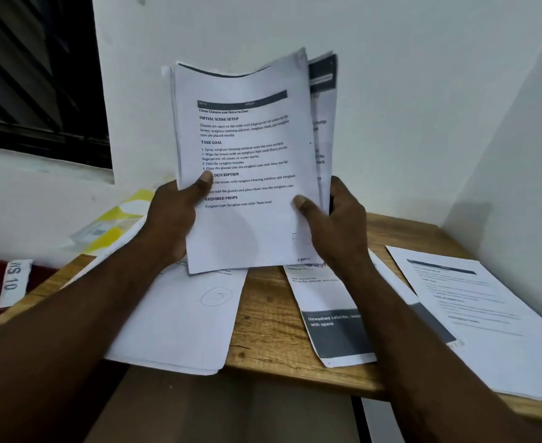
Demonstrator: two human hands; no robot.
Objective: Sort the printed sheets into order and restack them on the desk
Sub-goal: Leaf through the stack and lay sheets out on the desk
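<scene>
The left hand [170, 215] and right hand [336, 225] are holding a curling sheaf of printed sheets [247, 139] upright above the wooden table [269, 308], fingers gripping its lower sides, thumbs pressing the dark-barred front page.

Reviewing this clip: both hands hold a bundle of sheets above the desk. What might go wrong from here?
The held bundle is fanned, rear sheets splaying right, and the left hand and right hand grip only its lower part, so a sheet may slip out. The circled-number sheet and the colander sheet overhang the near edge of the desk; a forearm could brush them off.
</scene>
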